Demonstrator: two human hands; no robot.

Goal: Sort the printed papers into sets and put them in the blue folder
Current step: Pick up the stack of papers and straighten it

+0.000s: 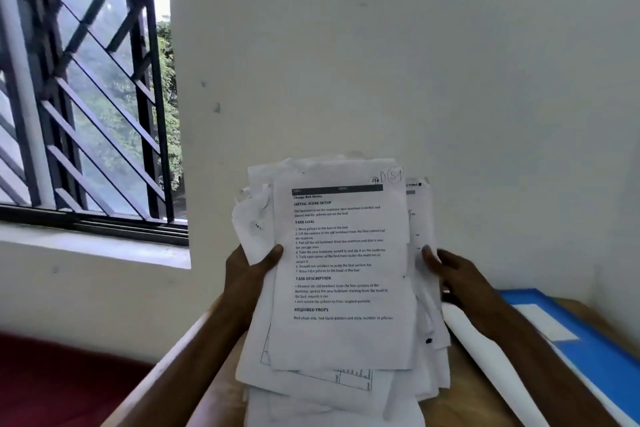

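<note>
Both hands up, holding the stack of printed papers [343, 270] upright in front of the wall [381, 45].

Left hand [249, 274]: grips the stack's left edge. Thumb pressed flat on the front, fingers hidden behind the sheets.

Right hand [460, 284]: grips the right edge the same way. Thumb tip on the front, the rest curled round the back.

Stack: loose and uneven, edges fanned out, some corners crumpled and torn at upper left. The top sheet [341, 336] is headed "Change Bed Sheets", with sections "Initial Scene Setup", "Task Goal", "Task Description" and "Required Props". Circled handwriting in its top right corner. A sheet with a ruled table pokes out below it.

More white sheets [332, 406] lie under the stack on the wooden table [467, 392]; I cannot tell whether the stack's lower edge rests on them.

Blue folder [588, 350]: flat on the table to my right, apart from the stack, white label on its cover. A curled white sheet [485, 357] lies between it and the stack.

Left of me: barred window [86, 97], greenery outside, pale sill. Dark red surface [52, 385] below.
</note>
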